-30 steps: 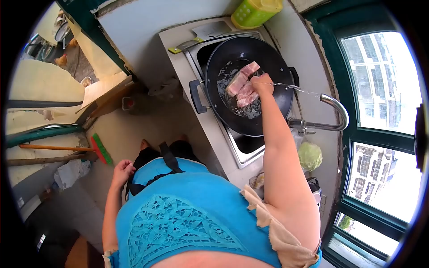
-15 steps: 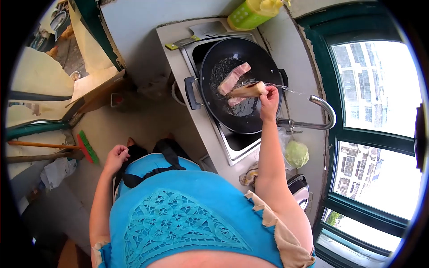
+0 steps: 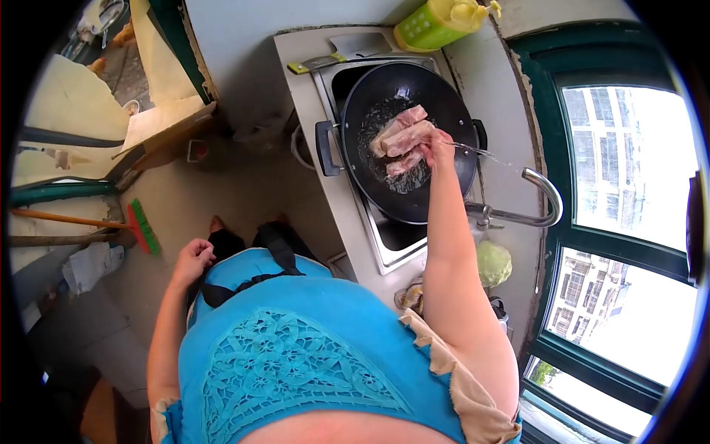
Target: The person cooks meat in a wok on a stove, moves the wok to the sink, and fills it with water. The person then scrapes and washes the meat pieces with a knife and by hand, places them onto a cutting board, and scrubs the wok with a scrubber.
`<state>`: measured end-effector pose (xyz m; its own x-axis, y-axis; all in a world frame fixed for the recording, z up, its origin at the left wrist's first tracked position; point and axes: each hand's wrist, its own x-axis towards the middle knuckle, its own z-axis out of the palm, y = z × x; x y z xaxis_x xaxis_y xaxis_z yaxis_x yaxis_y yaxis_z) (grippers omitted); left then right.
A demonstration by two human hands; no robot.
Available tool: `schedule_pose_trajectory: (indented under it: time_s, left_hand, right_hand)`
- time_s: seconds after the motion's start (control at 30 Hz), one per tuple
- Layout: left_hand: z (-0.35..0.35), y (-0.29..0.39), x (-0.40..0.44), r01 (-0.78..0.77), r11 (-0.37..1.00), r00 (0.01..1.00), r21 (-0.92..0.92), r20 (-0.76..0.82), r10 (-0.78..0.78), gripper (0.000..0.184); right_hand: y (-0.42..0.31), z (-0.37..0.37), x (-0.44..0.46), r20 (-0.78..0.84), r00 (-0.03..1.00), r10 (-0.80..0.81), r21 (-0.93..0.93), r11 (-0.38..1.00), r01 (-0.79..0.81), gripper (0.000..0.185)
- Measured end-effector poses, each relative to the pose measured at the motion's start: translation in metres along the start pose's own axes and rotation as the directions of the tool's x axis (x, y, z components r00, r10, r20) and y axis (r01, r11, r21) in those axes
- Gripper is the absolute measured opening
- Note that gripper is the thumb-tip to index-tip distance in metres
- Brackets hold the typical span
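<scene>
A black wok (image 3: 447,96) with two side handles sits over the steel sink (image 3: 386,248), with water in its bottom. My right hand (image 3: 440,150) reaches into it, fingers closed on the end of a pale pink strip of pork (image 3: 409,138). A second pork strip (image 3: 414,115) lies just beyond, and a smaller pork piece (image 3: 404,163) lies on the near side. Water runs from the curved tap (image 3: 551,203) past my right hand into the wok. My left hand (image 3: 194,257) hangs by my hip, fingers curled, with nothing visible in it.
A cleaver (image 3: 355,46) with a green handle lies at the counter's far end, near a yellow-green jug (image 3: 436,28). A pale green cabbage (image 3: 493,263) sits right of the sink, beside the window (image 3: 562,244). A broom (image 3: 143,228) lies at left.
My right hand has turned the pork strip: its brownish skin side showed before, and now the pink side faces up, close against the other pieces. My left hand stays by my hip.
</scene>
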<state>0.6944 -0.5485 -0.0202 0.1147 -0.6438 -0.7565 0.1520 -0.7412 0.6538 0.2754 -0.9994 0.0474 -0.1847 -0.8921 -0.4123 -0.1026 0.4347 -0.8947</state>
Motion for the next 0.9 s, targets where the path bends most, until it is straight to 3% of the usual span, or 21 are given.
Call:
schedule_pose_trajectory:
  time_s: [0.07, 0.1, 0.13, 0.17, 0.2, 0.33, 0.43, 0.47, 0.6, 0.7, 0.73, 0.83, 0.9]
  left_hand:
    - [-0.001, 0.000, -0.003, 0.008, 1.000, 1.000, 0.005, -0.018, -0.008, 0.011]
    - [-0.002, 0.000, -0.004, 0.016, 1.000, 0.999, 0.002, -0.033, -0.016, 0.011]
    - [-0.002, -0.001, -0.004, 0.025, 1.000, 0.999, -0.003, -0.047, -0.025, 0.012]
    - [-0.002, -0.002, -0.004, 0.028, 1.000, 0.998, -0.002, -0.049, -0.028, 0.012]
    - [-0.003, -0.004, -0.004, 0.033, 0.999, 0.998, -0.002, -0.051, -0.033, 0.012]
    - [-0.002, -0.012, -0.002, 0.023, 0.999, 0.999, 0.023, -0.044, -0.021, 0.014]
    - [0.001, -0.005, -0.004, 0.037, 0.999, 0.998, 0.031, -0.049, -0.036, 0.013]
    - [0.001, -0.003, -0.003, 0.036, 0.999, 0.998, 0.032, -0.048, -0.035, 0.013]
    - [-0.002, -0.002, 0.003, 0.032, 0.999, 0.999, 0.015, -0.043, -0.031, 0.013]
    - [-0.002, 0.001, 0.008, 0.024, 1.000, 0.999, 0.020, -0.022, -0.024, 0.012]
    - [-0.001, 0.005, 0.010, 0.018, 1.000, 1.000, 0.026, -0.011, -0.017, 0.012]
    - [0.001, 0.016, 0.016, 0.003, 0.999, 1.000, 0.037, 0.012, -0.003, 0.011]
    - [0.003, 0.018, 0.021, -0.009, 0.999, 0.999, 0.032, 0.031, 0.008, 0.011]
  right_hand:
    - [0.005, 0.001, 0.011, 0.035, 0.994, -0.107, -0.111, 0.988, 0.110, 0.041]
    - [0.004, 0.002, 0.006, -0.017, 0.980, -0.198, -0.509, 0.845, 0.162, 0.044]
    - [-0.002, 0.004, -0.007, -0.025, 0.954, -0.300, -0.820, 0.552, 0.152, 0.047]
    - [-0.010, 0.007, -0.019, 0.011, 0.919, -0.393, -0.983, 0.163, 0.082, 0.050]
    - [-0.022, 0.017, -0.031, -0.075, 0.983, -0.165, -0.989, 0.135, -0.052, 0.058]
    - [0.031, -0.007, 0.026, 0.144, 0.989, 0.038, -0.982, -0.119, 0.147, 0.054]
    - [0.023, -0.004, 0.014, 0.201, 0.979, -0.017, -0.977, -0.074, 0.199, 0.048]
    - [0.017, -0.001, 0.000, 0.085, 0.986, -0.140, -0.993, 0.074, 0.096, 0.035]
    - [0.022, -0.034, -0.019, -0.009, 0.987, -0.161, -0.839, 0.538, 0.081, 0.022]
    - [0.019, -0.053, -0.024, 0.080, 0.993, -0.088, -0.597, 0.794, 0.118, 0.023]
    - [0.015, -0.056, -0.026, 0.156, 0.988, -0.001, -0.553, 0.828, 0.089, 0.023]
    - [-0.013, -0.049, -0.053, 0.363, 0.932, -0.028, -0.272, 0.953, 0.135, 0.023]
    - [-0.028, -0.043, -0.066, 0.400, 0.917, -0.019, -0.120, 0.990, 0.072, 0.025]
